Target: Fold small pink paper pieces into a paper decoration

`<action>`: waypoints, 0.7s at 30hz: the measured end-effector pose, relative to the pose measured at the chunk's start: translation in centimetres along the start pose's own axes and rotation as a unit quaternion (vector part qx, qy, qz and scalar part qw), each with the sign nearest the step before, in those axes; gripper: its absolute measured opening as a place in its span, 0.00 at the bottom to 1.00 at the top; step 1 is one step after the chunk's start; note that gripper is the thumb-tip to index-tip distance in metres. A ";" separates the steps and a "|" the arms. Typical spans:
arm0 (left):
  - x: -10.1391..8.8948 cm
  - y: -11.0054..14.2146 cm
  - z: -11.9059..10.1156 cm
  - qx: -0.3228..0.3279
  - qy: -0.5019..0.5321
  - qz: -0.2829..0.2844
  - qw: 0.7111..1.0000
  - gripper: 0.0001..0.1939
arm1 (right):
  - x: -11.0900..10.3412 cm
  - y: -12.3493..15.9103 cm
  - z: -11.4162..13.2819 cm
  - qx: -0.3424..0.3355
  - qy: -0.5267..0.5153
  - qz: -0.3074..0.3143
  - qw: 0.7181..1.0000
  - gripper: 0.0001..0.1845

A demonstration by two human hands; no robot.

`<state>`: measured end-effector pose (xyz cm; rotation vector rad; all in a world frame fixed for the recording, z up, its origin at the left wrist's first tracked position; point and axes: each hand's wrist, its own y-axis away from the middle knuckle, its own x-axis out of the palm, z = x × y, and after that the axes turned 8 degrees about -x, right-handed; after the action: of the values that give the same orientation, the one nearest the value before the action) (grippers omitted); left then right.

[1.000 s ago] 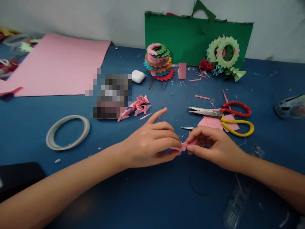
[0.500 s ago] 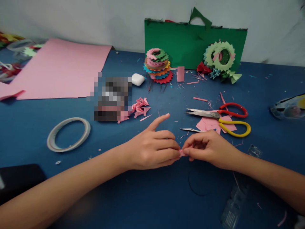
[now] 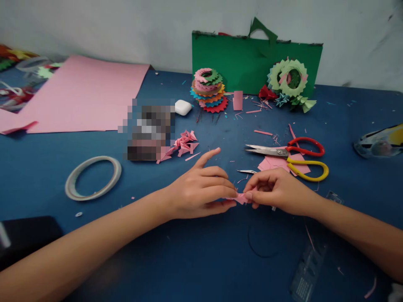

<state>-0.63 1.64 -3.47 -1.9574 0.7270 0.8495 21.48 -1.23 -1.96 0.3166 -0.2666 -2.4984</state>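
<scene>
A small folded piece of pink paper is pinched between my two hands above the blue table. My left hand grips its left end with thumb and fingers, the little finger sticking out. At the other end, my right hand pinches it between thumb and forefinger; part of the paper is hidden by the fingers. Just beyond the right hand lie scissors with one red and one yellow handle, on top of several cut pink paper pieces. Folded pink paper pieces are heaped beyond the left hand.
A tape roll and a large pink sheet are on the left. A white case sits beside a pixelated object. At the back, a stack of coloured paper rings and a pale green paper ring stand before a green board.
More of the folded pink paper shows between my hands. The left fingers have parted slightly from the thumb, and the view has shifted a little.
</scene>
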 end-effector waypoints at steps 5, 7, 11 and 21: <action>0.2 0.0 -0.2 -0.018 -0.011 0.001 1.000 0.06 | 0.4 0.1 -0.4 -0.028 0.027 -0.034 0.999 0.05; 0.2 -0.1 -0.3 -0.024 -0.018 0.006 1.000 0.04 | 0.5 0.2 -0.5 -0.043 0.044 -0.038 0.997 0.06; 0.2 -0.3 -0.3 -0.049 -0.042 0.019 0.998 0.03 | 0.4 0.4 -0.7 -0.114 0.131 -0.073 0.982 0.06; 0.0 0.7 -1.1 0.036 -0.172 -0.069 0.982 0.06 | 0.4 -0.1 -0.5 -0.052 -0.060 -0.049 0.996 0.08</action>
<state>-0.83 0.30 -3.38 -1.7149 0.4076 1.0272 21.22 -1.45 -2.57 0.1395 -0.1728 -2.6220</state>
